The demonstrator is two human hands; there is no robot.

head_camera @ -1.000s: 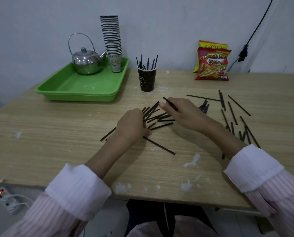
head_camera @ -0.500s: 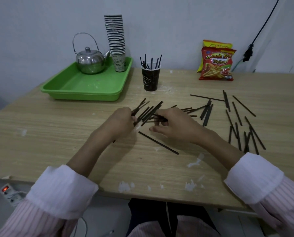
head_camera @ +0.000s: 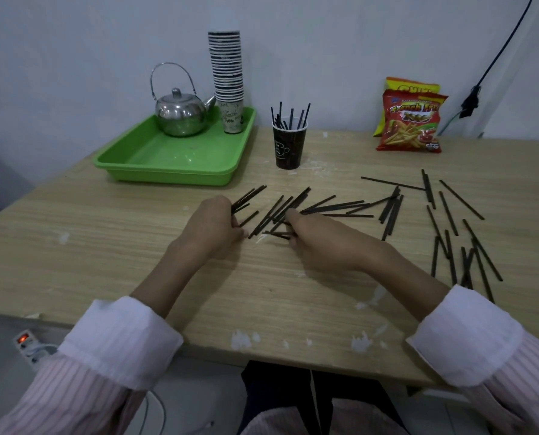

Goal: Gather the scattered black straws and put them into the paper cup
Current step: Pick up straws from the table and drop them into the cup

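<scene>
Black straws lie scattered on the wooden table: a middle pile (head_camera: 296,205) between my hands and a looser spread at the right (head_camera: 450,227). My left hand (head_camera: 214,229) is closed around a few straws (head_camera: 247,196) that stick out up and to the right. Fingers of my right hand (head_camera: 321,243) pinch short straws (head_camera: 277,234) at the pile's near edge. The dark paper cup (head_camera: 288,146) stands upright behind the pile with several straws in it.
A green tray (head_camera: 167,158) at the back left carries a steel kettle (head_camera: 180,113) and a tall stack of paper cups (head_camera: 229,80). Two snack bags (head_camera: 410,120) lean on the wall at the back right. A power strip (head_camera: 26,342) lies below the table's left edge.
The straw that lay alone near the table's front is gone from there. My right hand has drawn back onto the pile's near edge, and my left hand now grips a bundle.
</scene>
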